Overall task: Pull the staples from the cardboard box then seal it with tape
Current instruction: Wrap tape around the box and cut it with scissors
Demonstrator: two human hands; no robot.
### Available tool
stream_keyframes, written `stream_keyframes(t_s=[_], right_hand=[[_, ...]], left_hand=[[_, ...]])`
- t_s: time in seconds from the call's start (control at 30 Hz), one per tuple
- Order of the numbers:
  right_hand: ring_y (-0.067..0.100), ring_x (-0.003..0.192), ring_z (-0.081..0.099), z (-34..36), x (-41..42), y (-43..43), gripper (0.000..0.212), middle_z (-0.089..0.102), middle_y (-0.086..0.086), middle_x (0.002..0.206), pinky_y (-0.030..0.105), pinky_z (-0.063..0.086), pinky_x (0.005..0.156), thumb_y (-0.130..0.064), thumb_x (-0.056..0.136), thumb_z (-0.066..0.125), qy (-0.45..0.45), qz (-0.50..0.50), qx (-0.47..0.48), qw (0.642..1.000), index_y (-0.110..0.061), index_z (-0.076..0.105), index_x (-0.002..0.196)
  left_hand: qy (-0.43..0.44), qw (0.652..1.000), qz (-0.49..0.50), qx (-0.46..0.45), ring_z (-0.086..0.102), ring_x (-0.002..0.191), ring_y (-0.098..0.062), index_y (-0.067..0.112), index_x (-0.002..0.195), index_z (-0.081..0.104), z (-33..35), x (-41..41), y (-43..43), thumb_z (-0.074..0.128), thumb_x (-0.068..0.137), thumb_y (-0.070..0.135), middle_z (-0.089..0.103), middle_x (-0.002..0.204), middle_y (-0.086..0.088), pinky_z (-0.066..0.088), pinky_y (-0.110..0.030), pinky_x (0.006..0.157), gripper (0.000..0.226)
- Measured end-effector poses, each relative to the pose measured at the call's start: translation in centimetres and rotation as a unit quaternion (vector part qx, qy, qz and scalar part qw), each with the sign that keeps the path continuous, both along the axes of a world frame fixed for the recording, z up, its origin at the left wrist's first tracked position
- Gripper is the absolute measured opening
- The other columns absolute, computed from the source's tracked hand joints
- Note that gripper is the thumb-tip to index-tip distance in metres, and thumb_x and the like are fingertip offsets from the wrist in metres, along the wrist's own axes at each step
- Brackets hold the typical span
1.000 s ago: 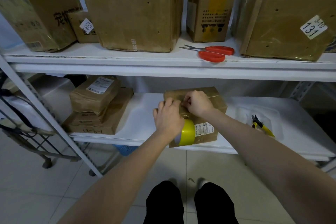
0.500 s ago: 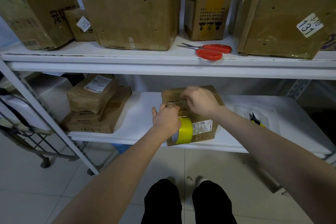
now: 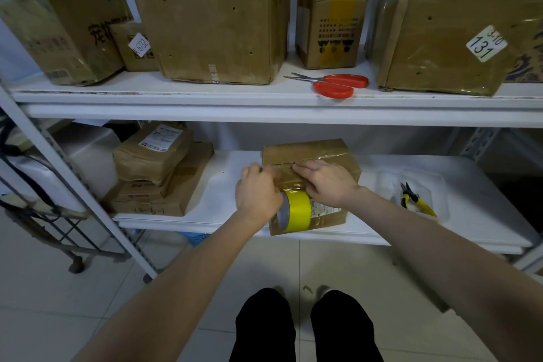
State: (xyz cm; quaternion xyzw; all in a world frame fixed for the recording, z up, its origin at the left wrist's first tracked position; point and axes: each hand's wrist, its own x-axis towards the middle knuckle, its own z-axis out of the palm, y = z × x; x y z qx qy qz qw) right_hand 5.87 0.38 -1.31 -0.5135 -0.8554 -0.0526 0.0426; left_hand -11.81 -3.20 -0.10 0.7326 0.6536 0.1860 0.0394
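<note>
**Cardboard box [image 3: 308, 150] under both hands on the lower shelf [image 3: 223, 200]**

Fingers [image 3: 305, 167] of the right hand [image 3: 332, 182] lie straight and close together, pressed flat on the box top, pointing left along a glossy strip over the centre seam. The left hand [image 3: 257, 194] shows only its back. Its fingers curl away at the box's left top edge and are hidden, so how they lie cannot be told, though the hand grips a roll of yellow tape [image 3: 299, 210] against the box's front face. The roll's near side is covered by the hand, and the roll in turn hides part of a white label [image 3: 324, 210] whose print is too small to read.

The box sits at the shelf's front edge, near the middle. A stack of brown parcels [image 3: 158, 167] lies well to its left. To its right, yellow-handled pliers [image 3: 414, 200] lie in a clear tray whose outline is faint. On the upper shelf [image 3: 176, 97], red-handled scissors [image 3: 338, 85] lie between larger cartons cut off by the frame.
</note>
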Motion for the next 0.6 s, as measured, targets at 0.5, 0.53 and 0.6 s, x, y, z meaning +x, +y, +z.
stream_keyframes(t_s=[0.5, 0.53, 0.6], right_hand=[[0.027, 0.119, 0.05, -0.6, -4.2, -1.0, 0.046, 0.052, 0.003, 0.137, 0.034, 0.05, 0.073, -0.007, 0.092, 0.05, -0.034, -0.081, 0.043, 0.995, -0.017, 0.044, 0.136], [0.026, 0.119, 0.05, -0.6, -4.2, -0.9, 0.047, 0.052, 0.002, 0.137, 0.034, 0.051, 0.074, -0.007, 0.091, 0.051, -0.035, -0.081, 0.044, 0.995, -0.018, 0.044, 0.136], [0.025, 0.119, 0.049, -0.6, -4.3, -0.9, 0.048, 0.052, 0.001, 0.137, 0.033, 0.05, 0.074, -0.008, 0.09, 0.052, -0.043, -0.08, 0.043, 0.995, -0.018, 0.044, 0.137]], left_hand=[[-0.411, 0.865, 0.144, -0.25, 0.061, 0.102, -0.032, 0.01, 0.105, 0.062, -2.3, 0.0, 0.6, 0.066, 0.08, 0.034, 0.066, 0.107, -0.012, 0.049, -0.038, 0.094, 0.034], [-0.439, 0.842, 0.161, -0.27, 0.063, 0.101, -0.033, 0.005, 0.108, 0.061, -3.0, -0.1, 1.0, 0.07, 0.073, 0.036, 0.066, 0.106, -0.014, 0.051, -0.043, 0.094, 0.048], [-0.458, 0.816, 0.177, -0.305, 0.066, 0.098, -0.035, 0.0, 0.113, 0.059, -6.7, -0.8, 2.6, 0.069, 0.057, 0.042, 0.067, 0.104, -0.018, 0.053, -0.048, 0.091, 0.07]])
